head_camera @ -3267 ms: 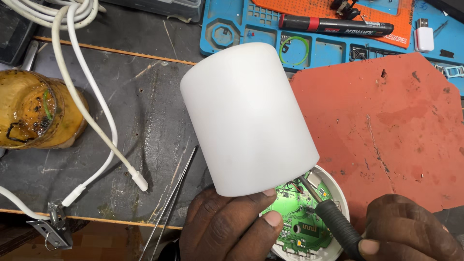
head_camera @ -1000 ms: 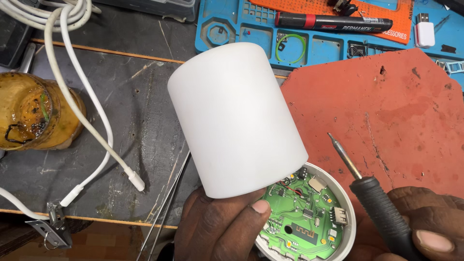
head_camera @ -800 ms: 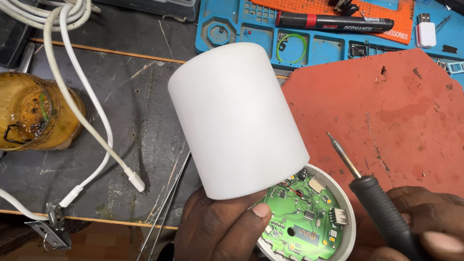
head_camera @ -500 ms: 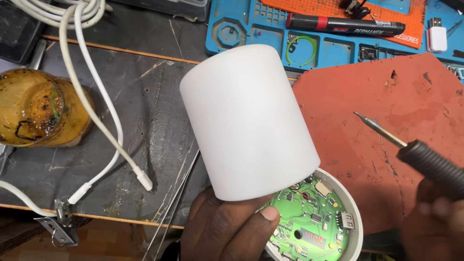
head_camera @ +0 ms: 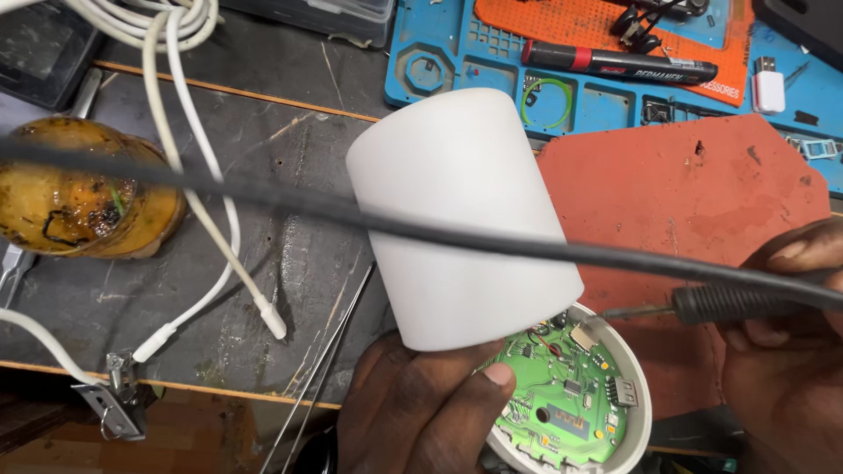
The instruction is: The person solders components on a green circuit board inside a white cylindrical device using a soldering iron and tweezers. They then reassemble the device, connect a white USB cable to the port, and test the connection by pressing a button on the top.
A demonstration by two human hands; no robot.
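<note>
White plastic cylinder housing (head_camera: 461,219) pinched in my left hand (head_camera: 421,412); my right hand (head_camera: 790,351) closed around the black soldering iron (head_camera: 702,305), tip on the round green circuit board (head_camera: 566,399). Soldering step; next needs a steady tip.

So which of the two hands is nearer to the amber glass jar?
The left hand. It holds the white cylinder at bottom centre, right of the amber jar. The right hand, holding the soldering iron, is at the far right edge.
</note>
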